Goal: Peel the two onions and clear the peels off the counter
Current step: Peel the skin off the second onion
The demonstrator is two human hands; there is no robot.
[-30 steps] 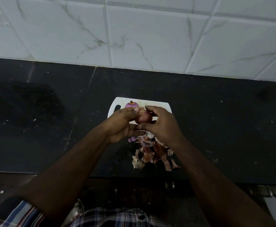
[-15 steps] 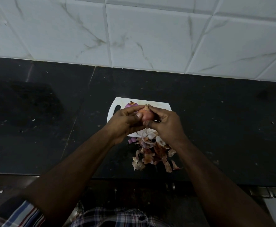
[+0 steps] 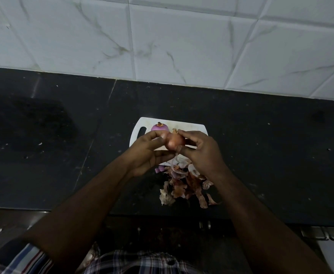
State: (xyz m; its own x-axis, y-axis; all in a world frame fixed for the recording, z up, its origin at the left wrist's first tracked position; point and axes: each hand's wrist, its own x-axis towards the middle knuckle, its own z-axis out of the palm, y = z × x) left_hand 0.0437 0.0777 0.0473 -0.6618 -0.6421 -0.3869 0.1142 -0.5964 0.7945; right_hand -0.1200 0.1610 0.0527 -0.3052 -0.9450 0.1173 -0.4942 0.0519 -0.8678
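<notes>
One heap of peels (image 3: 184,184) lies uncleared at the near counter (image 3: 261,155) edge. Above it, left hand (image 3: 148,153) and right hand (image 3: 199,151) both grasp the second onion (image 3: 175,142) — brown skin remains, peeling unfinished. Beyond, on one white board (image 3: 191,128), the first onion (image 3: 159,127) sits peeled. Two onions counted — clearing not yet begun.

A black stone counter (image 3: 261,155) runs below a white tiled wall, with a thin seam across its slab left of centre and pale specks scattered over it. A white cutting board (image 3: 189,127) with a handle slot lies flat on it near the middle. Just in front of the board, a heap of peels (image 3: 184,186) lies on the counter, its far edge touching the board.
</notes>
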